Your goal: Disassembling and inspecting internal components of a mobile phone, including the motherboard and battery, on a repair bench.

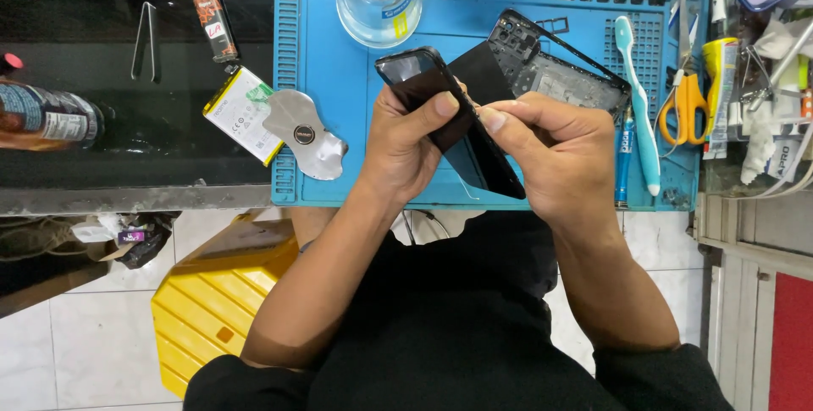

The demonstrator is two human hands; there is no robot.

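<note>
Over the near edge of a blue work mat (339,81), my left hand (406,144) grips a black phone screen panel (487,165), with the thumb laid across its face. My right hand (555,153) pinches the panel's edge between thumb and fingers. The panel tilts, its top corner (406,64) pointing up and left. Behind my hands, a black phone back frame (550,64) lies on the mat.
A white phone battery (241,110) and a thin metal pry sheet (305,132) lie at the mat's left edge. Also around are a clear liquid bottle (378,0), tweezers (146,38), a teal toothbrush (639,115), yellow-handled scissors (684,102) and a yellow stool (220,301) below.
</note>
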